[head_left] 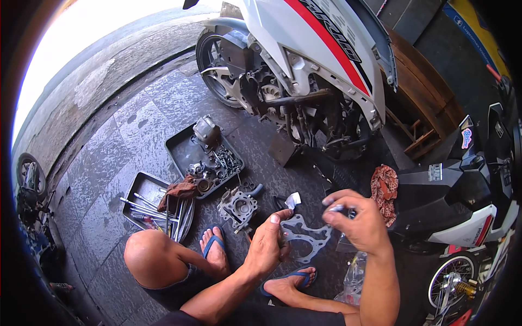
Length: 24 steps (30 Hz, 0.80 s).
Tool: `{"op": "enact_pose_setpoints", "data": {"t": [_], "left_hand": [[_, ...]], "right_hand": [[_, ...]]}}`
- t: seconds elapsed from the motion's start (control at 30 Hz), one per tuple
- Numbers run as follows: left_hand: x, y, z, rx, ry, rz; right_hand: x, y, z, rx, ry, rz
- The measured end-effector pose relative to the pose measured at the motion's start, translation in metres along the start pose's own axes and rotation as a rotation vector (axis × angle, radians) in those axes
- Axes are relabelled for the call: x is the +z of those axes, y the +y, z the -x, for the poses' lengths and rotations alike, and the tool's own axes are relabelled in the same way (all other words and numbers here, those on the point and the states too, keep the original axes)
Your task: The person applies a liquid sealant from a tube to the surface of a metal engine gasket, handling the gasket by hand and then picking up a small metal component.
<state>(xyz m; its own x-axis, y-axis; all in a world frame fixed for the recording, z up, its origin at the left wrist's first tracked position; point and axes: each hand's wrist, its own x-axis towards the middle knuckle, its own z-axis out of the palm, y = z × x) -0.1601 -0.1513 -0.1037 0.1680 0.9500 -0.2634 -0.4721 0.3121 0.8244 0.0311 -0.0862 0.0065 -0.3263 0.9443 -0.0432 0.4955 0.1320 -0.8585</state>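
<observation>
My left hand [266, 245] is closed with the thumb on top, at the edge of a flat, pale metal engine gasket [310, 237] that it seems to grip. Past its fingertips shows a small white scrap [292, 200]. To the right, my right hand [361, 224] pinches a small shiny metal piece [338, 208] between thumb and fingers; its exact kind is hidden. On the floor left of my left hand sits an engine cylinder [237, 209], its bore facing up.
A black tray [175, 145] holds a metal engine cover [206, 130] and loose small parts. A second tray [136, 185] carries long tools and a brown rag [179, 193]. A partly stripped white scooter [326, 60] stands ahead. Right lie a patterned cloth [384, 190] and clear plastic bag [354, 280].
</observation>
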Motion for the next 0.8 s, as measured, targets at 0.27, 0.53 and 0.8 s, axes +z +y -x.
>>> {"op": "enact_pose_setpoints", "data": {"t": [0.27, 0.53, 0.8], "left_hand": [[-0.001, -0.005, -0.002, -0.102, 0.025, 0.181], [0.0, -0.012, -0.005, -0.158, -0.002, 0.258], [0.003, -0.011, -0.006, -0.185, 0.183, 0.514]], "right_hand": [[0.0, 0.017, 0.015, 0.1, -0.045, -0.167], [0.02, 0.037, 0.03, 0.08, 0.122, -0.314], [0.039, 0.046, 0.053, 0.203, 0.208, -0.602]]}}
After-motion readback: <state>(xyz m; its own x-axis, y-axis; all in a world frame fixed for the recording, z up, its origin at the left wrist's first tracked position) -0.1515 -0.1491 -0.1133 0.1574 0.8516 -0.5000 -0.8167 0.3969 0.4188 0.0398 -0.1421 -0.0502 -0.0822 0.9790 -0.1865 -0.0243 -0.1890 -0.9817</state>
